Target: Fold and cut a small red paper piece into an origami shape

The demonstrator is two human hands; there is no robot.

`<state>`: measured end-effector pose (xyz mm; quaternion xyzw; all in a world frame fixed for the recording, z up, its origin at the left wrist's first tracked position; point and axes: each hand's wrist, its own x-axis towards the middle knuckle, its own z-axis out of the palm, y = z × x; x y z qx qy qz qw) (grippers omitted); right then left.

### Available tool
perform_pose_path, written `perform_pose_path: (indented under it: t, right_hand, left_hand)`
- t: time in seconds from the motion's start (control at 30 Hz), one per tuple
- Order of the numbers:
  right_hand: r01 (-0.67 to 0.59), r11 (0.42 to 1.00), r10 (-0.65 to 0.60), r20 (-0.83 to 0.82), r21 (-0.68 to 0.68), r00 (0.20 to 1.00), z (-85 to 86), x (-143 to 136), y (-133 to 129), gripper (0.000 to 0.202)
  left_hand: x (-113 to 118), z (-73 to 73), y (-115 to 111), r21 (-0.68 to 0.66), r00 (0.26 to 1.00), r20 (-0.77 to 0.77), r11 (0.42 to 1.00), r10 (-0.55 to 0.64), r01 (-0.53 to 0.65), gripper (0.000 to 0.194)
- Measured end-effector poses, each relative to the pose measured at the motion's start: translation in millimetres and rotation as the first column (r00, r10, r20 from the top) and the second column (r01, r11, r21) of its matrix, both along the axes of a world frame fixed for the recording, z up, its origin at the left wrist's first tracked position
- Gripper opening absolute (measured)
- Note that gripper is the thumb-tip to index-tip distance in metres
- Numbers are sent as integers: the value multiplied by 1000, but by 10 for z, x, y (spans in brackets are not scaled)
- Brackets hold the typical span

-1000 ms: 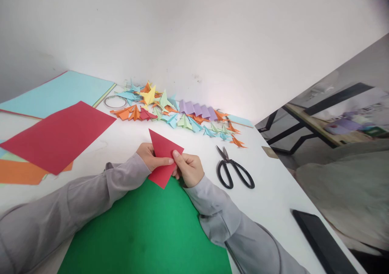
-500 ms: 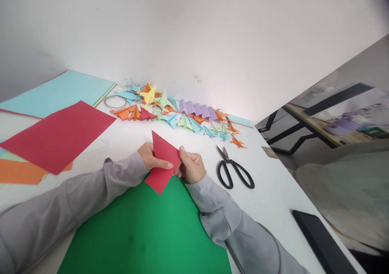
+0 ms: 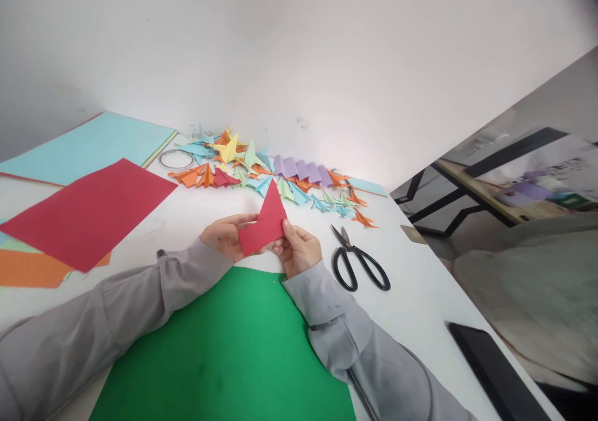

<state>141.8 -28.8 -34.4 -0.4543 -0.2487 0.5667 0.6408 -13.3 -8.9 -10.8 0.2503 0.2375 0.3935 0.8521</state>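
A small folded piece of red paper (image 3: 262,227) is held up above the far edge of a green sheet (image 3: 224,352), one point of it upward. My right hand (image 3: 299,246) pinches its right corner between thumb and fingers. At its left side is my left hand (image 3: 228,235), with fingers behind the paper and partly hidden by it. Scissors with black handles (image 3: 359,260) lie spread on the white table to the right of my right hand.
Folded paper pieces in several colours (image 3: 280,178) line the wall. At left are a large red sheet (image 3: 88,212), a light blue sheet (image 3: 93,144), orange paper (image 3: 32,268) and a wire ring (image 3: 176,159). A black flat object (image 3: 495,368) lies at right.
The red paper has turned, with its point now up and its lower part raised off the green sheet. My left thumb has left the paper's front, and the left fingers have shifted behind it.
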Motion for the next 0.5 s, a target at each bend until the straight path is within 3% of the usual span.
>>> perform_pose_path:
  t: [0.13, 0.23, 0.3, 0.4, 0.5]
  right_hand:
    - [49, 996, -58, -118, -80, 991, 18, 21, 5, 30]
    - [13, 995, -31, -178, -100, 984, 24, 18, -7, 30]
    - [-69, 996, 59, -159, -55, 986, 12, -3, -30, 32]
    - [-157, 983, 158, 1, 90, 987, -27, -49, -72, 27]
    - [-214, 965, 185, 189, 151, 964, -61, -72, -101, 24]
  left_hand:
    - [30, -69, 31, 55, 998, 17, 997, -58, 57, 46]
    - [55, -92, 31, 100, 998, -1, 993, -58, 58, 40]
    - [83, -95, -7, 169, 994, -110, 986, 26, -7, 31]
    - [125, -77, -93, 375, 892, -330, 910, 308, -175, 13]
    - [144, -42, -152, 456, 811, -426, 869, 402, -192, 12]
